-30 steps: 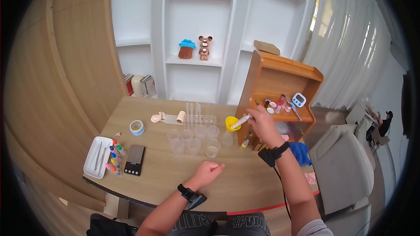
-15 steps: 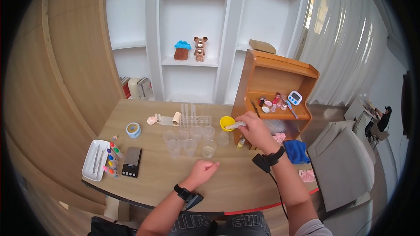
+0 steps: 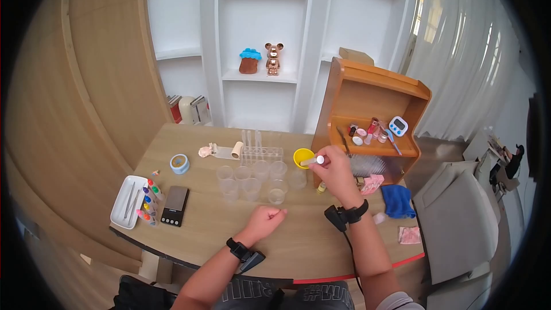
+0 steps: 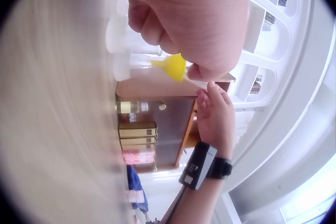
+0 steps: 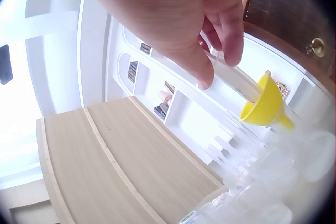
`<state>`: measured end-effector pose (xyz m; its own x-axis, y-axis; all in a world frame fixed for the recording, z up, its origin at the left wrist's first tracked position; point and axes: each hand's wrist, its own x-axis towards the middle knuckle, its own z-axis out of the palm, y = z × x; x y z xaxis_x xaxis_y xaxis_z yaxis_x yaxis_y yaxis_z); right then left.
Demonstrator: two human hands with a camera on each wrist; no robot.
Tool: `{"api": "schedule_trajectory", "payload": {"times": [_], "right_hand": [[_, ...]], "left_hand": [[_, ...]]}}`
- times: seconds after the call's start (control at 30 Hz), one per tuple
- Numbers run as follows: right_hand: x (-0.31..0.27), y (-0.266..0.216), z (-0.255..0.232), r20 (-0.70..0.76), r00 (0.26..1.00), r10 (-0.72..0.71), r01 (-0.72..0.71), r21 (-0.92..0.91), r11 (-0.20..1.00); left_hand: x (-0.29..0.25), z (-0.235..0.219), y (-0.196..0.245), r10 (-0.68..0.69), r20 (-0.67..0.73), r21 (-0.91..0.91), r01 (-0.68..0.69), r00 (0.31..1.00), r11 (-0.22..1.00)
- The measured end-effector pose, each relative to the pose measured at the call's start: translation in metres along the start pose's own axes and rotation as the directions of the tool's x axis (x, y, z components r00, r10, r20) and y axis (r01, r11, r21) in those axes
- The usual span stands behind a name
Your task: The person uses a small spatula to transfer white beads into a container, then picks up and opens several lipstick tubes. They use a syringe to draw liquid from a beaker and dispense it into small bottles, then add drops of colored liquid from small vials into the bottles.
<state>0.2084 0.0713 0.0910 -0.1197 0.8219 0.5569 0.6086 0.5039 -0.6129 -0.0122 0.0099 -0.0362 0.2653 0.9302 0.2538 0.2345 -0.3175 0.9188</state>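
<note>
Between thumb and fingers, my right hand (image 3: 336, 173) pinches a clear syringe (image 5: 233, 82) with printed marks. It slants down into the mouth of a yellow funnel (image 3: 302, 155), so its tip is hidden in the head view. Beneath the funnel stands a clear vessel (image 3: 298, 179). My left hand (image 3: 264, 222) is closed in a fist with nothing visible in it, nearer me than the cups. Several clear plastic cups (image 3: 251, 187) stand to the funnel's left, and the nearest cup (image 3: 276, 196) contains clear liquid.
Behind the cups is a clear rack (image 3: 267, 155) with tubes. A scale (image 3: 175, 206), several colourful bottles (image 3: 150, 201), a white tray (image 3: 119, 221) and a tape roll (image 3: 179, 164) lie left. At right stand a wooden shelf unit (image 3: 367, 100), small bottle (image 3: 322, 187) and blue cloth (image 3: 397, 201).
My right hand has turned and tipped the syringe so its end faces the head camera, still at the funnel. My left hand stays in nearly the same place; the head view has shifted slightly.
</note>
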Motion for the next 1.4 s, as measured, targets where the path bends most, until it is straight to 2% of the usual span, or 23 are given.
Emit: {"api": "schedule_trajectory", "payload": {"times": [0.1,0.23,0.37,0.47,0.57,0.67,0.77,0.87,0.97,1.03,1.07,1.1,1.17,1.27,1.4], "right_hand": [[0.002,-0.004,-0.005,-0.059,0.997,-0.047,0.053,0.117,0.992],[0.008,-0.004,-0.014,-0.091,0.995,-0.041,0.060,0.219,0.974],[0.009,-0.009,-0.018,-0.088,0.992,-0.089,0.101,0.147,0.984],[0.009,-0.007,-0.014,-0.105,0.986,-0.131,0.144,0.121,0.982],[0.008,-0.005,-0.012,-0.105,0.988,-0.113,0.126,0.126,0.984],[0.008,-0.001,-0.010,-0.119,0.983,-0.139,0.148,0.064,0.987],[0.008,0.007,-0.006,-0.150,0.967,-0.205,0.201,-0.040,0.979],[0.009,0.009,-0.006,-0.169,0.954,-0.246,0.237,-0.075,0.969],[0.009,0.008,-0.007,-0.175,0.949,-0.263,0.248,-0.104,0.963],[0.008,0.003,-0.009,-0.174,0.948,-0.266,0.244,-0.137,0.960],[0.008,0.003,-0.009,-0.177,0.947,-0.268,0.245,-0.139,0.959],[0.008,0.002,-0.009,-0.181,0.945,-0.272,0.249,-0.141,0.958],[0.007,0.000,-0.008,-0.185,0.944,-0.272,0.249,-0.136,0.959],[0.007,-0.002,-0.007,-0.195,0.943,-0.268,0.247,-0.127,0.961],[0.006,0.003,-0.002,-0.207,0.929,-0.308,0.273,-0.180,0.945]], "left_hand": [[0.002,0.000,-0.003,-0.017,0.007,-0.024,0.017,1.000,1.000],[0.001,0.002,-0.003,-0.061,0.027,-0.107,0.064,0.998,0.992],[0.001,0.001,-0.001,-0.097,0.018,-0.075,0.098,0.995,0.992],[0.002,-0.002,0.000,-0.063,0.007,-0.025,0.063,0.998,0.998],[0.004,-0.004,-0.014,0.070,-0.101,-0.012,-0.072,0.992,0.997],[0.005,-0.006,-0.010,-0.038,-0.184,-0.082,0.023,0.982,0.996],[0.004,-0.004,-0.006,-0.045,-0.202,-0.162,0.012,0.978,0.987],[0.006,-0.003,0.004,-0.084,-0.180,-0.379,0.009,0.980,0.925],[0.017,0.000,0.033,-0.050,-0.128,-0.260,0.015,0.991,0.966],[0.032,0.002,0.074,0.108,-0.161,0.150,-0.083,0.981,0.985],[0.044,0.004,0.089,0.186,-0.154,0.349,-0.122,0.970,0.929],[0.061,0.007,0.094,0.301,-0.164,0.463,-0.196,0.939,0.865],[0.091,0.012,0.096,0.523,-0.137,0.671,-0.309,0.842,0.674],[0.117,0.022,0.084,0.495,-0.134,0.560,-0.346,0.859,0.752],[0.128,0.023,0.070,0.540,-0.176,0.608,-0.341,0.823,0.717]]}}
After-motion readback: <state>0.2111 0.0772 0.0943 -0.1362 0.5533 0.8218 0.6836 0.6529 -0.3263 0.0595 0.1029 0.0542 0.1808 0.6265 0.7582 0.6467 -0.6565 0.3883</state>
